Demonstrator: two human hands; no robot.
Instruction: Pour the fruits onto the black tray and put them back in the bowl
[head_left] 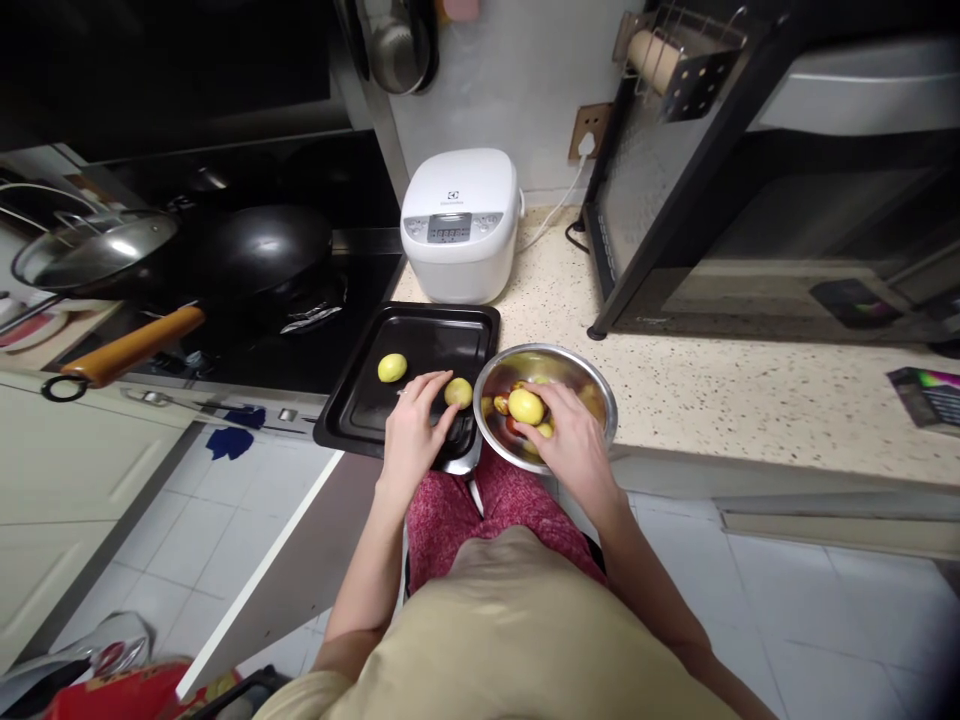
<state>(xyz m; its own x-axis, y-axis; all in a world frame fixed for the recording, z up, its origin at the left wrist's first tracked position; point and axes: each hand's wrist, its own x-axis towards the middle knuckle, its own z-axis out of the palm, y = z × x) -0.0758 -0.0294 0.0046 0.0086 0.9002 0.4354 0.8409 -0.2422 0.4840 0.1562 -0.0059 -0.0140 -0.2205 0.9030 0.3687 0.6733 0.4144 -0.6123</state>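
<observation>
Right hand (576, 435): pinched bright-yellow oval fruit (526, 406) above round steel bowl (579, 374).
Left hand (413, 422): was at dull-yellow round fruit (460, 393); pinch unclear.
White plastic rice cooker (460, 250): read "Electrolux".

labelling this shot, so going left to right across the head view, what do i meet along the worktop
Black wok → black tray, left hand over it → steel bowl, right hand over it holding a round yellow piece → dark printed item.
</observation>
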